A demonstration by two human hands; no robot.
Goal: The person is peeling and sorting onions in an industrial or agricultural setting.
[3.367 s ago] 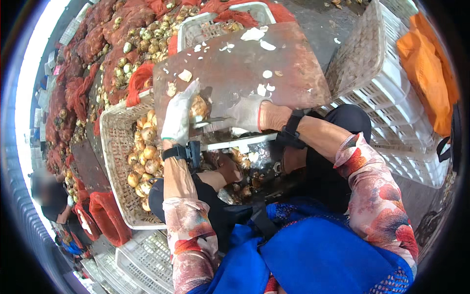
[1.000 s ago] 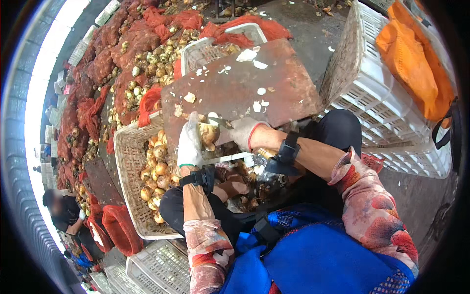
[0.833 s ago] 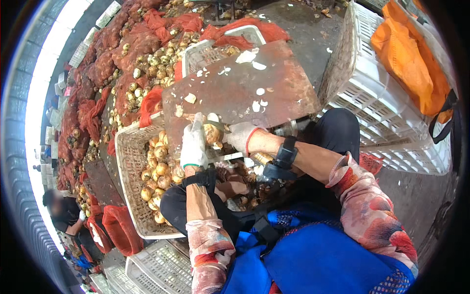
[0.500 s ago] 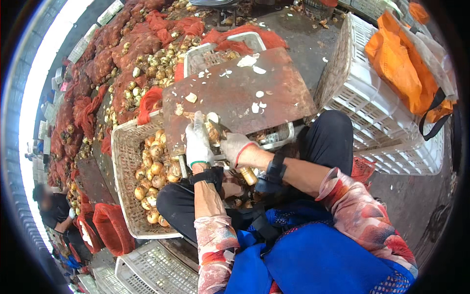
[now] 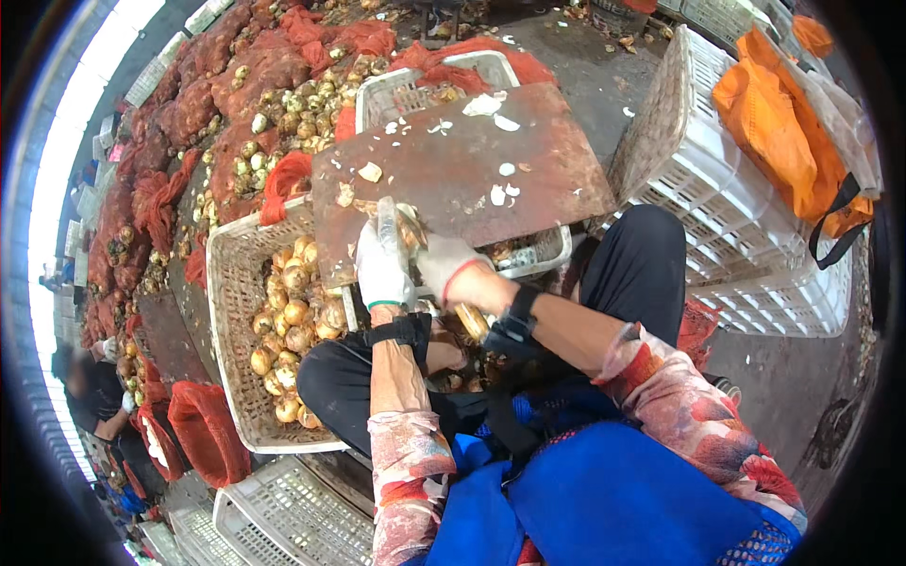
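Note:
My left hand (image 5: 382,262), in a white glove with a green cuff, is closed around a brown-skinned onion (image 5: 409,224) at the near edge of a stained board (image 5: 453,174). Close beside it, my right hand (image 5: 451,269), gloved with a red cuff, is clenched on a knife; its wooden handle (image 5: 471,323) sticks out below the fist. The blade is hidden and the hand is blurred. Pale onion pieces (image 5: 484,105) and skin scraps lie on the board. To the left of my knee, a white crate (image 5: 232,349) holds several onions (image 5: 294,316).
Red net sacks (image 5: 193,118) and loose onions spread over the far left floor. Stacked white crates (image 5: 703,189) with an orange bag (image 5: 769,108) on top stand at my right. Another person (image 5: 94,396) works at the far left, near an open red sack (image 5: 209,434).
My right hand has shifted slightly left, closer against the onion and my left hand. The onion is turned in my left hand, and its pale top shows less. The view has tilted a little.

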